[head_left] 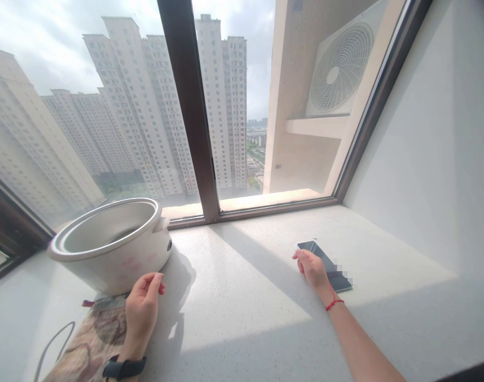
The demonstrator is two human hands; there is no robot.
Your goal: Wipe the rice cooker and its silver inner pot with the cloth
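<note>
A white electric cooking pot (110, 241) stands empty and lidless on the pale stone windowsill (245, 297), at the left by the glass. My left hand (142, 310), a dark watch on its wrist, hovers just in front of the pot's base with its fingers loosely curled and nothing in them. A dark smartphone (325, 262) lies flat on the sill to the right. My right hand (313, 268), a red string round its wrist, rests on the phone's left edge with its fingers curled over it.
A patterned cloth (93, 339) and a thin grey cord (53, 342) lie at the front left under the pot. The window frame (190, 116) runs behind, with tower blocks and an outdoor fan unit (341, 66) beyond. A white wall (437, 143) closes the right side.
</note>
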